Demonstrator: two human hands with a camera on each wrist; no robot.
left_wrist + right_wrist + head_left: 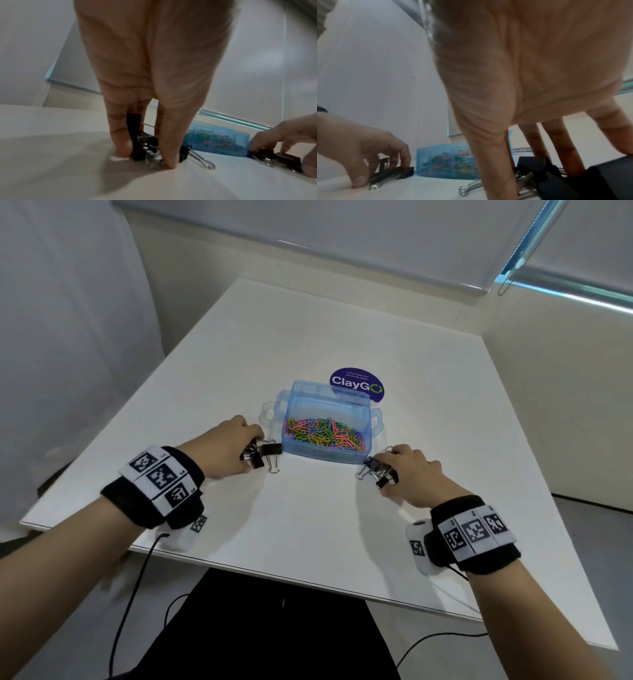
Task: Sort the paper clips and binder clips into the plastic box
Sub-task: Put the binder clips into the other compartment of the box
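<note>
Now both hands' fingers pinch black metal binder clips (261,455) beside the translucent blue plastic box (327,424).

Coloured paper clips (325,433) fill blue box (366,419); black binder clips (270,449) outside.

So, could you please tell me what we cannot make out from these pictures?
- How many binder clips the left hand holds: in the head view and the left wrist view its fingers cover the pile.
- The same under the right hand: the right wrist view is blurred and the palm hides the clips.
- The far part of the plastic box: glare on its wall, head view.
</note>
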